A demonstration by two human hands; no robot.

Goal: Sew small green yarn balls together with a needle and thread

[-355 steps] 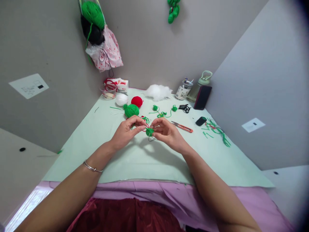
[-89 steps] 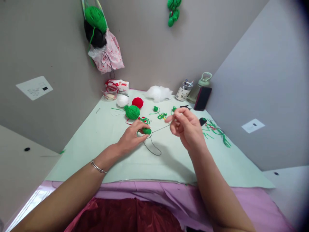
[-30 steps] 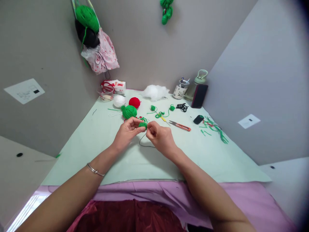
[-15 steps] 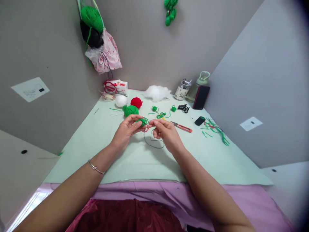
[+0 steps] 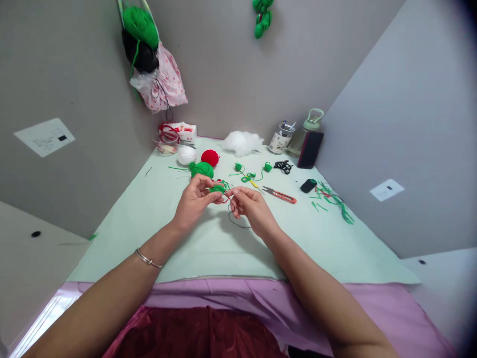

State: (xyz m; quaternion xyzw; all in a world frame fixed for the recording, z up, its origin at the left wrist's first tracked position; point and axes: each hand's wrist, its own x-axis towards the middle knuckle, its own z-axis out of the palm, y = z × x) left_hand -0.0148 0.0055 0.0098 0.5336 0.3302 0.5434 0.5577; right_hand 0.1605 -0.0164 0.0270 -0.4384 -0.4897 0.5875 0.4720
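The left hand (image 5: 196, 201) pinches the green piece (image 5: 217, 189); just right of it, the right hand (image 5: 250, 205) pinches something too small to tell.

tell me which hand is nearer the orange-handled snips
Right. The right hand is just left of the orange-handled snips, not touching them; the left hand is farther left, holding a small green yarn piece.
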